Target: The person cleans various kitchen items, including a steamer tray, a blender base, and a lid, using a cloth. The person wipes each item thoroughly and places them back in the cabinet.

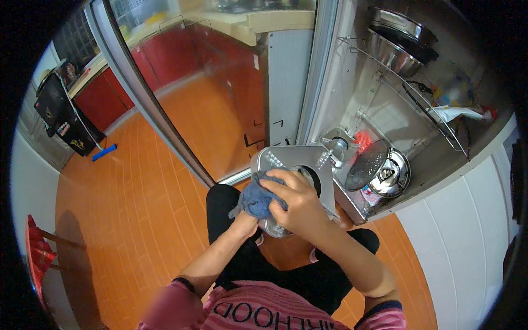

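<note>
A crumpled blue-grey cloth [258, 200] lies against the left side of a silver metal appliance [288, 156], which has a round dark-rimmed opening and slotted marks at its corners. My right hand [295, 198] grips the cloth from above, its fingers spread over the folds. Below the cloth is my left hand [246, 225], at the near left edge of the metal piece; its fingers are hidden under the cloth, so its hold cannot be told. The appliance stands between my knees.
A shelf unit to the right holds steel pots [396, 53] above a wire rack [412, 86], with a perforated strainer [367, 165] and a round metal lid [390, 173] lower down. Ahead stands a framed glass sliding door [156, 99]. A blue-headed mop [104, 152] and a red-covered stool [39, 255] are at left.
</note>
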Demonstrator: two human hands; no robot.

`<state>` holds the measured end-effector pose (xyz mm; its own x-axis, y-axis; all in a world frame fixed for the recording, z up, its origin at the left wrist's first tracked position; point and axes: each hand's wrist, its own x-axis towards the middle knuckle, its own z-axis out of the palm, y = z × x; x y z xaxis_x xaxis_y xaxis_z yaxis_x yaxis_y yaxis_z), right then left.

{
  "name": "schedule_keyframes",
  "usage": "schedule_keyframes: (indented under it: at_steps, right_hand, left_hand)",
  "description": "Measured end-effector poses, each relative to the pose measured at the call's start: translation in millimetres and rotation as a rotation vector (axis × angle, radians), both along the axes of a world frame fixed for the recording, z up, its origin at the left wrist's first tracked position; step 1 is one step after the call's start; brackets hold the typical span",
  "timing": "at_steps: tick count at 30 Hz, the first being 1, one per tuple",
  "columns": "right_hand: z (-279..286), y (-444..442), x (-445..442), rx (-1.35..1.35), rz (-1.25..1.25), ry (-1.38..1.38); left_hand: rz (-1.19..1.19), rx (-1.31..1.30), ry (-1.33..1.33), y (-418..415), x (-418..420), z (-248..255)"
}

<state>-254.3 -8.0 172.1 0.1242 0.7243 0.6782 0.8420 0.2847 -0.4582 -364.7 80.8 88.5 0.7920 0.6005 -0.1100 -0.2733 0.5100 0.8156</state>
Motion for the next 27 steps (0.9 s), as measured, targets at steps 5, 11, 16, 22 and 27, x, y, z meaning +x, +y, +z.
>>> schedule_keyframes:
  at_steps: [5,11,16,22,27]
  right_hand:
    - [14,-3,19,-0.184,0.122,0.055]
    - [61,-30,44,-0.595,0.05,0.236]
    - [69,-68,59,-0.136,-0.294,0.38]
    - [37,-42,6,-0.125,-0.27,-0.067]
    - [3,-24,-33,-0.284,-0.322,-0.439]
  left_hand:
    - [-0.034,0.132,0.033,3,2,-21]
    - [-0.098,0.24,-0.055,10,7,3]
    - [0.02,0.114,-0.077,23,5,24]
    - [0.115,0.09,-0.058,9,19,24]
    - [0.186,0.102,-0.023,3,23,27]
